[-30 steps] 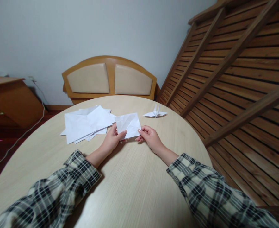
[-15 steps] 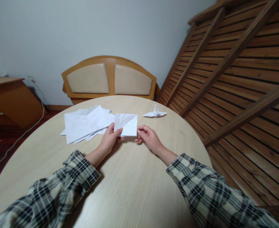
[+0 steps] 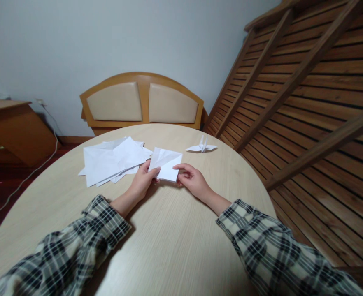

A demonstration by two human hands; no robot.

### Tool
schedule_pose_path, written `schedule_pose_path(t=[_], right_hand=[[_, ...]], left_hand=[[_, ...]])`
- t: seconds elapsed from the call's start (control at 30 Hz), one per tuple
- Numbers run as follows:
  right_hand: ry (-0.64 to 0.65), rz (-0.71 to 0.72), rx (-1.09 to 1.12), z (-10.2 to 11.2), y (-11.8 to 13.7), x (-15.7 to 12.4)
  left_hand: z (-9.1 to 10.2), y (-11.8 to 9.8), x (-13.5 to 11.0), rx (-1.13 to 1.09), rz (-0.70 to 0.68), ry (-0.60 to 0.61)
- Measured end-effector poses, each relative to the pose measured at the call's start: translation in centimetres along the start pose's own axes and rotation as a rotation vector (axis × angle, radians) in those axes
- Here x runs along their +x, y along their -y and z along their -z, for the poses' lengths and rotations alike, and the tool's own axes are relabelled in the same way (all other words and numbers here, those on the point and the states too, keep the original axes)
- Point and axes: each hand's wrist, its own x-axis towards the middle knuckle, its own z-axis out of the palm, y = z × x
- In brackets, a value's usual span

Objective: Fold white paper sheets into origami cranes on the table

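**Folding a creased sheet: early stage, both hands on it**

- Creased white sheet (image 3: 166, 163) is held just above the far middle of the round table (image 3: 169, 238). It tilts toward the camera and shows diagonal fold lines.
- Left hand (image 3: 142, 183) pinches the sheet's lower left corner, thumb on top, other fingers curled under.
- Right hand (image 3: 191, 180) has thumb and forefinger closed narrow on the right edge, the rest tucked beneath.
- Judgement: pre-creases are in, but the sheet reads as a plain folded rectangle. No wings or neck are formed, so most of the shaping is left.
- Finished paper crane (image 3: 201, 146) stands beyond the right hand, apart from it.
- Pile of loose sheets (image 3: 110, 162) lies just beside the left hand.
- Padded chair back (image 3: 142, 102) sits behind the table, with a slatted wooden frame (image 3: 308, 102) to the right.
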Motion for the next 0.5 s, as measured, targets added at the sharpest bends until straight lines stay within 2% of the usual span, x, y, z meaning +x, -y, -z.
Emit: schedule_pose_path(t=[0.27,0.5], right_hand=[[-0.036,0.083,-0.142,0.39,-0.45,0.12],[-0.041,0.080,-0.090,0.54,-0.35,0.25]], left_hand=[[0.07,0.15,0.12,-0.003,-0.023,0.027],[0.04,0.07,0.04,-0.064,0.010,0.065]])
